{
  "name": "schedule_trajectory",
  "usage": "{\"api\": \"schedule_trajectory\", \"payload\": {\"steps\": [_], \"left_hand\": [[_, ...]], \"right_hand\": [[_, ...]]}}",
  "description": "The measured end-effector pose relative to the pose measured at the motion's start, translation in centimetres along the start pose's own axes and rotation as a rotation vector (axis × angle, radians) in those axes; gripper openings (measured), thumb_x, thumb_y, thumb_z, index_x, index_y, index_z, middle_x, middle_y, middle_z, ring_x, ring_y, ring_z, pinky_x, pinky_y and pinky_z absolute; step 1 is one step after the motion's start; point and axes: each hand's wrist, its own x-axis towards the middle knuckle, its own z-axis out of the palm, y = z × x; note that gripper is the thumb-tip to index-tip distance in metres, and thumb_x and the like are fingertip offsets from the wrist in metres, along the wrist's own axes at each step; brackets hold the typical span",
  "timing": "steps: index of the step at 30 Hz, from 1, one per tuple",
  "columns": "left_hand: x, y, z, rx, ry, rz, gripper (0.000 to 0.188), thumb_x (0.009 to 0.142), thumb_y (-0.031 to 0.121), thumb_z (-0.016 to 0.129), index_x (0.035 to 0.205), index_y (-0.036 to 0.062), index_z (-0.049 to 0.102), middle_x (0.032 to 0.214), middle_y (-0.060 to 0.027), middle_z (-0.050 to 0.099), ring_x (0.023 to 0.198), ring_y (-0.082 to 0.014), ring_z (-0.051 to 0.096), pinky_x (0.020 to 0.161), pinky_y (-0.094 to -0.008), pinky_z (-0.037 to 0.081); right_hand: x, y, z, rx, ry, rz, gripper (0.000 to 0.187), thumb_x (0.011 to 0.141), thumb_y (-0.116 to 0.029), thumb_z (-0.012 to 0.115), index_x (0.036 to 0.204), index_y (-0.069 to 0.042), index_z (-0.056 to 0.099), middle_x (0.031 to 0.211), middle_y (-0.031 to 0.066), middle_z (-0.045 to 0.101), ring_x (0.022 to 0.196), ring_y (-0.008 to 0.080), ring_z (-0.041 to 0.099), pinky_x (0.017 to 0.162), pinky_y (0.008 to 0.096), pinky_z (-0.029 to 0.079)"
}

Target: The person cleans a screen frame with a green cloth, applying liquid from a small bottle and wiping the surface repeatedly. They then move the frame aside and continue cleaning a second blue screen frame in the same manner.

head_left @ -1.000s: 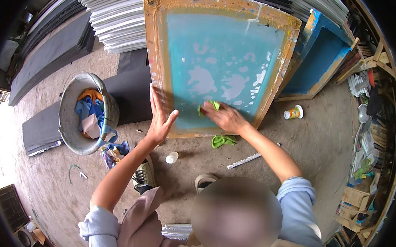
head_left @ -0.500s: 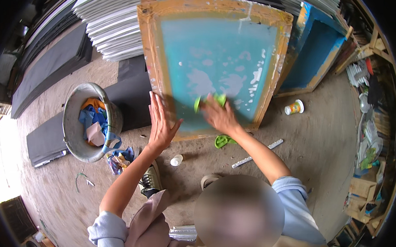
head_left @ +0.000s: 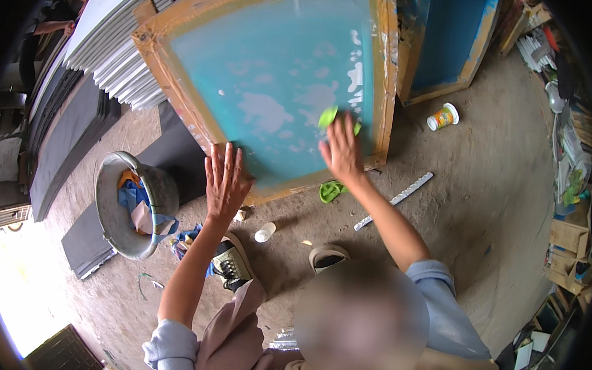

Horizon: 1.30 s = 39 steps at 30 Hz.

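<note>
A wood-edged screen-printing frame (head_left: 295,71) with teal mesh leans against stacked boards in front of me. Pale blotches and white patches mark its mesh. My left hand (head_left: 226,181) lies on the frame's lower left edge, fingers stretched out and holding nothing. On the lower right of the mesh, my right hand (head_left: 343,150) presses a bright green cloth (head_left: 327,118), which shows past the fingertips. Below the frame, a second green cloth (head_left: 332,191) lies crumpled on the floor. A small white cup (head_left: 265,232) rests on its side between the frame and my feet.
To the left stands a bucket (head_left: 108,198) of coloured rags. White boards (head_left: 110,34) are stacked behind it, with a person's arm (head_left: 53,27) beyond. A blue-meshed frame (head_left: 444,45), a printed tub (head_left: 443,117) and a white perforated strip (head_left: 394,201) are on the right.
My right hand has moved the green cloth rightward across the mesh toward the white patches. My left hand stays at the frame's lower left edge. The whole view has shifted and tilted.
</note>
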Motion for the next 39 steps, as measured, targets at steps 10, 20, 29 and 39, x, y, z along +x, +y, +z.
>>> {"api": "schedule_trajectory", "payload": {"steps": [10, 20, 29, 39], "left_hand": [[-1.2, 0.8, 1.5, 0.054, -0.076, 0.098, 0.08, 0.076, 0.045, 0.065, 0.142, 0.0206, 0.027, 0.146, -0.0071, 0.025, 0.135, -0.031, 0.023, 0.108, -0.0545, 0.019], [-1.2, 0.5, -0.7, -0.055, -0.132, 0.173, 0.084, 0.073, 0.038, 0.069, 0.142, 0.0189, 0.026, 0.148, -0.0076, 0.021, 0.137, -0.0306, 0.019, 0.109, -0.0532, 0.016], [-2.5, 0.8, -8.3, -0.399, -0.222, 0.175, 0.08, 0.078, 0.028, 0.066, 0.142, 0.008, 0.021, 0.146, -0.0127, 0.024, 0.137, -0.0271, 0.019, 0.11, -0.0521, 0.012], [-6.7, 11.4, -10.0, -0.952, -0.221, 0.064, 0.051, 0.086, 0.034, 0.059, 0.125, 0.008, 0.041, 0.108, -0.0143, 0.058, 0.095, -0.0302, 0.061, 0.082, -0.0387, 0.048]], "right_hand": [[9.4, 3.5, -5.0, -0.07, 0.217, -0.027, 0.044, 0.091, -0.026, 0.048, 0.131, -0.008, 0.043, 0.141, 0.0065, 0.037, 0.134, 0.0275, 0.028, 0.107, 0.0489, 0.024], [-6.4, 0.7, -5.1, 0.069, -0.212, -0.019, 0.049, 0.083, 0.008, 0.048, 0.131, -0.001, 0.042, 0.139, 0.014, 0.037, 0.13, 0.0329, 0.034, 0.101, 0.0399, 0.04], [-10.7, -2.5, -12.7, 0.789, -0.002, 0.941, 0.018, 0.084, -0.005, 0.06, 0.1, 0.001, 0.062, 0.086, 0.009, 0.066, 0.081, 0.0186, 0.065, 0.064, 0.0295, 0.05], [-8.2, -10.1, -16.8, 0.805, -0.427, 0.321, 0.017, 0.074, -0.01, 0.069, 0.089, -0.004, 0.065, 0.088, 0.0106, 0.064, 0.086, 0.023, 0.062, 0.075, 0.0314, 0.047]]}}
